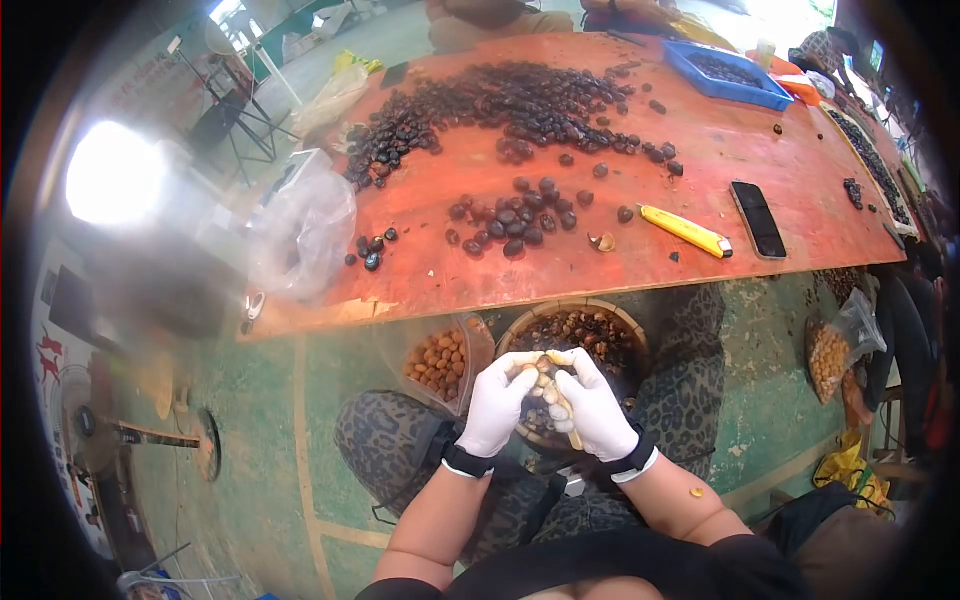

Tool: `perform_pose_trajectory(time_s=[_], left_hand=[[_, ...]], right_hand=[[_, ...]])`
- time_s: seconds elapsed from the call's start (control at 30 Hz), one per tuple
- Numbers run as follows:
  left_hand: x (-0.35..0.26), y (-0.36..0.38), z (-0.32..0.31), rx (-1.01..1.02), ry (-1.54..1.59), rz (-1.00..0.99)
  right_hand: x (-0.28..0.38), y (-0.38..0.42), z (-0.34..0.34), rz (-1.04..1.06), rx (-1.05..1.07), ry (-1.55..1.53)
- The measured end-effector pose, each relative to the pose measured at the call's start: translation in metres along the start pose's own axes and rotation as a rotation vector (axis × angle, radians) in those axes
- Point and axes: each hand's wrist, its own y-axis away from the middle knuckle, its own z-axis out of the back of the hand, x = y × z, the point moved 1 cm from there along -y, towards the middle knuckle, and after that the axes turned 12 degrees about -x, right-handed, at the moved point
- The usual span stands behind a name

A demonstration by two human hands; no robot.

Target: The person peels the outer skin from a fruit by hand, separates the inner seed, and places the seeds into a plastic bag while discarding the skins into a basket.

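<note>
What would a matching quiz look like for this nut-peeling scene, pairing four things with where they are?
Things:
1. yellow-handled utility knife
2. black flat phone
3. blue plastic tray
4. round woven basket of dark shells

Places:
A. on the far part of the orange table, holding dark nuts
B. below the table edge, in front of the white-gloved hands
C. on the table, just left of the phone
D. on the table, nearest its right-hand edge

Pairs: 1-C, 2-D, 3-A, 4-B
</note>
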Motion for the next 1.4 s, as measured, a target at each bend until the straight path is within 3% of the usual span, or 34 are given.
perform_pose_trajectory(time_s=[0.07, 0.17, 0.23, 0.33, 0.6, 0.87, 0.97, 1.0, 1.1, 1.17, 1.23, 1.3, 1.4], left_hand=[[-0.005, 0.001, -0.002, -0.001, 0.180, 0.118], [-0.007, 0.003, -0.001, 0.000, 0.218, 0.141], [0.000, 0.000, 0.008, 0.015, 0.308, 0.119], [0.005, -0.001, 0.010, 0.073, 0.464, 0.045], [0.001, 0.001, 0.007, 0.110, 0.513, 0.026], [-0.004, 0.004, 0.004, 0.009, 0.320, -0.062], [-0.014, 0.009, 0.000, -0.047, 0.238, -0.107], [-0.018, 0.009, 0.002, -0.068, 0.187, -0.148], [-0.040, 0.010, 0.011, -0.205, -0.070, -0.341], [-0.048, 0.006, 0.029, -0.352, -0.315, -0.511], [-0.056, 0.003, 0.044, -0.459, -0.530, -0.627], [-0.062, 0.000, 0.047, -0.552, -0.753, -0.727], [-0.058, -0.003, 0.039, -0.612, -0.859, -0.852]], right_hand=[[0.004, 0.001, 0.003, 0.062, -0.043, 0.003], [0.013, 0.003, 0.005, 0.185, -0.114, 0.065], [0.020, 0.005, 0.008, 0.242, -0.035, 0.200], [0.019, 0.016, 0.000, 0.719, -0.120, 0.705], [0.013, 0.024, -0.011, 0.719, 0.005, 0.878], [0.014, 0.021, -0.019, 0.719, -0.098, 0.760], [0.011, 0.008, -0.011, 0.391, -0.091, 0.502], [0.014, 0.008, -0.010, 0.382, -0.112, 0.491], [0.020, -0.002, 0.006, 0.818, -0.033, 0.921], [0.035, -0.003, 0.009, 0.853, -0.111, 1.089], [0.049, -0.005, 0.009, 1.009, -0.164, 1.150], [0.087, -0.025, 0.010, 1.136, -0.377, 1.083], [0.129, -0.058, 0.013, 1.330, -0.536, 1.165]])
